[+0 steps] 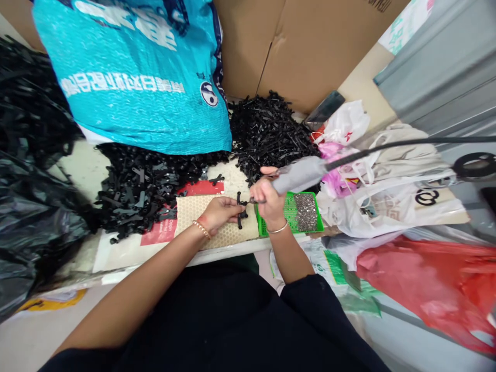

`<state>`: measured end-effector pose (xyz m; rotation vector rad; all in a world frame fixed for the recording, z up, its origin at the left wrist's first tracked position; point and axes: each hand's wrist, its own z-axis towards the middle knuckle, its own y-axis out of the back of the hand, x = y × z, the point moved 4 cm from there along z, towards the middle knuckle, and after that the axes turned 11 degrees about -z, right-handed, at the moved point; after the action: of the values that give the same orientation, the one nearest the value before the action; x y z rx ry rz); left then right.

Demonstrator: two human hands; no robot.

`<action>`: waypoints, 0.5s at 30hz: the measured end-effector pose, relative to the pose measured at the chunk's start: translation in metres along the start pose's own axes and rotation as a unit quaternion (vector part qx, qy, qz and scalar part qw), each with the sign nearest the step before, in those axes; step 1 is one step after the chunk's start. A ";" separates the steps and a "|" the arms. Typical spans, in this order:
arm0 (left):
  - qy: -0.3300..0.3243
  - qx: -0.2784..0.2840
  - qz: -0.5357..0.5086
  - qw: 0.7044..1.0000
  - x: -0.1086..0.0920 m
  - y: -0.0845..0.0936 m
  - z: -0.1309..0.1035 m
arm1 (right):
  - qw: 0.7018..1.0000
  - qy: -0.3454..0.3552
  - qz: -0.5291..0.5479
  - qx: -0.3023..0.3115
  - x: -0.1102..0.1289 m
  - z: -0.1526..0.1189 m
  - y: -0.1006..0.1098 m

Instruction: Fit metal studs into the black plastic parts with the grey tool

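Note:
My left hand (219, 215) pinches a small black plastic part (239, 219) with rounded ends above a honeycomb-patterned mat (205, 204). My right hand (269, 200) is wrapped round a grey electric screwdriver (300, 173), its cable leading off to the right. The screwdriver's tip points left and meets the black part between the two hands; whether a screw sits there is too small to tell. Just right of my right hand, a green tray (290, 209) holds many small silvery screws (307, 212).
Black plastic parts (134, 188) lie heaped at left, with another heap (271, 134) behind my hands. A blue printed bag (147, 93) stands at the back before cardboard (298, 46). Plastic bags (387, 191) crowd the right; a black bag (27, 222) is far left.

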<state>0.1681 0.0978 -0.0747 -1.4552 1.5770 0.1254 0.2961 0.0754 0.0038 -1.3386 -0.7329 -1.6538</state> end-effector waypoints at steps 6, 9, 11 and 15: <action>0.007 -0.017 -0.001 1.000 0.000 0.000 0.000 | 0.990 0.005 -0.024 -0.139 -0.003 -0.005 0.053; 0.007 -0.020 0.003 1.000 -0.001 -0.001 -0.002 | 0.989 -0.034 -0.033 -0.142 -0.022 -0.008 0.062; 0.006 -0.021 0.006 1.000 -0.001 0.000 -0.002 | 0.991 -0.042 -0.035 -0.126 -0.032 -0.009 0.063; 0.008 -0.023 0.006 1.000 -0.002 -0.001 -0.003 | 0.991 -0.051 -0.068 -0.102 -0.040 -0.011 0.062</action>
<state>0.1667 0.0973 -0.0715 -1.4861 1.6059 0.1578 0.3476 0.0479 -0.0423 -1.5568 -0.7442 -1.8180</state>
